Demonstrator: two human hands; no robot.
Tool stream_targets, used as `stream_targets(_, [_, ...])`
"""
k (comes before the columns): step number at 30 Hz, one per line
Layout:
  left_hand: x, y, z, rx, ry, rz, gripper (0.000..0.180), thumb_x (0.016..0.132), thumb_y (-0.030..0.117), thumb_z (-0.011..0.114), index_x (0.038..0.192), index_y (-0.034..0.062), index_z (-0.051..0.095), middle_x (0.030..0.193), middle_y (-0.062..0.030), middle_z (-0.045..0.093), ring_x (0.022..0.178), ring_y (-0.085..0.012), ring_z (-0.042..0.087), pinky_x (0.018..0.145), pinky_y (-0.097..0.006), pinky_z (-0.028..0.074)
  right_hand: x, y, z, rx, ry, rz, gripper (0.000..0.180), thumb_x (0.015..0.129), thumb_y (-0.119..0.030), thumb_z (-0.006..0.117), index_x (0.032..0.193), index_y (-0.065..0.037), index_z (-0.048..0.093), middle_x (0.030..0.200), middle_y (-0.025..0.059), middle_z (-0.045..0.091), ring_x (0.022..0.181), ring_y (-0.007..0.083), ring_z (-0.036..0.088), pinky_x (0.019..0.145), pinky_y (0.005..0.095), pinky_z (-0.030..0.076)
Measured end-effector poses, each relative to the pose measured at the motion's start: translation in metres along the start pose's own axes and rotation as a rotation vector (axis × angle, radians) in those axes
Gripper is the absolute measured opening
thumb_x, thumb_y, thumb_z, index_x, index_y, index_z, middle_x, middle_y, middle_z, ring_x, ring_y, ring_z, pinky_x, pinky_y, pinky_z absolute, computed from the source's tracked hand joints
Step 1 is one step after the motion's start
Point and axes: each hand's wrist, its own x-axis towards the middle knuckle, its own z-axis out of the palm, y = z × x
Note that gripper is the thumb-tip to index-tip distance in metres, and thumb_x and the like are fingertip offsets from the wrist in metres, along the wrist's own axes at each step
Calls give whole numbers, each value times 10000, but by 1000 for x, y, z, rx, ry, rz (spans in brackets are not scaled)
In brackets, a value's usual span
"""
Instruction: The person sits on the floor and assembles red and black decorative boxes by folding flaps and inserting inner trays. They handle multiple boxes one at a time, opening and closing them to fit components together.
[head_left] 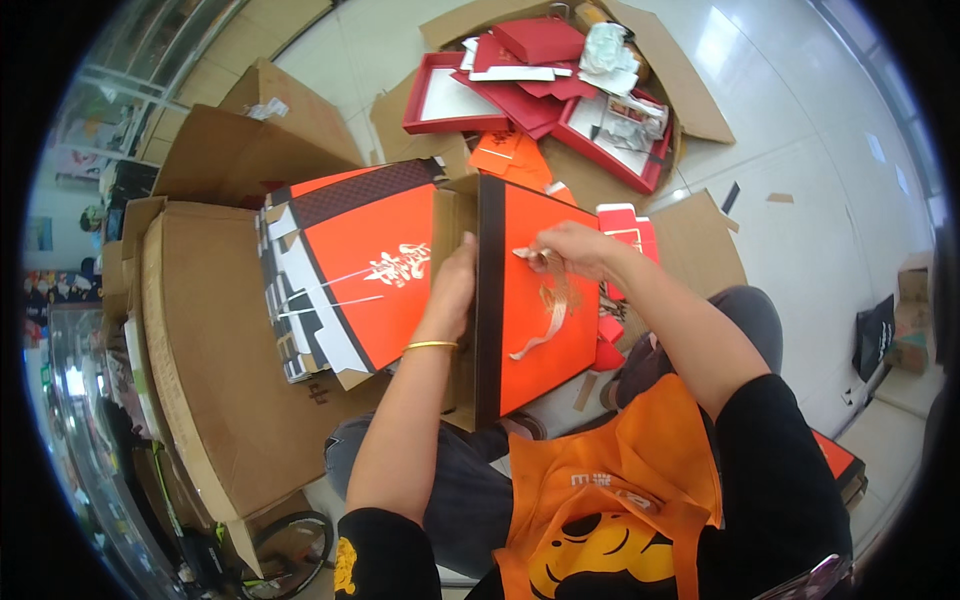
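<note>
Right now I see my left hand (452, 285) clamped on the near-left edge of an orange gift box (535, 300) with a dark brown spine, fingers curled over that edge, a gold bangle (431, 345) on the wrist. The box rests over my lap, tilted up toward me. My right hand (572, 248) sits on the box's orange face near its top, fingertips pinched shut on a pale gold ribbon (545, 320) that trails down across the lid. Just left of the box, a stack of flat orange-and-brown box blanks (345, 265) with white lettering lies in an open brown carton (210, 350), touching my left hand's side of the box. Farther off on the tiled floor (800, 200), a flattened cardboard sheet (690, 90) carries a heap of red trays (455, 100) and lids with white paper. A black bag (875, 335) stands well apart at the right.
</note>
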Motion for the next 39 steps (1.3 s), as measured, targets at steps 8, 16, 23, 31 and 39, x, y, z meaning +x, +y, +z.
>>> stream_targets(8, [-65,42,7,820,-172,-61,743,948,670,563,931,-68,648,734,-62,566,662,-156,564,563,-325,454,-6,-18,-11,-596,216,-100,398,984,-356,633,1110,21,659,928,100,699,837,238,707,842,380,581])
stream_targets(16, [-95,66,11,549,28,259,377,933,265,639,955,-108,685,835,-134,705,761,-222,627,723,-392,492,-187,-41,123,-971,28,-76,983,878,-704,628,1402,102,424,1254,366,578,1143,474,618,949,511,525])
stream_targets(23, [-159,70,62,681,15,701,359,1013,161,527,1172,-147,619,1004,-214,736,881,-276,681,825,-413,512,-217,50,182,-719,537,-581,892,868,-306,676,1462,192,235,1400,407,455,1122,477,618,859,495,566])
stream_targets(31, [-265,82,126,926,-194,1906,415,1054,200,511,1398,-32,519,1518,-235,433,1401,-418,454,1109,-455,422,-267,17,83,-484,1265,-1257,680,898,-58,550,1548,-106,359,794,239,635,700,421,651,626,489,516])
stream_targets(39, [-181,89,37,1067,379,1789,300,969,44,589,1267,14,594,1381,-218,500,1248,-373,541,991,-476,491,-432,29,-15,-108,1720,-1328,366,961,-79,590,1311,22,624,800,66,712,632,73,534,572,308,479])
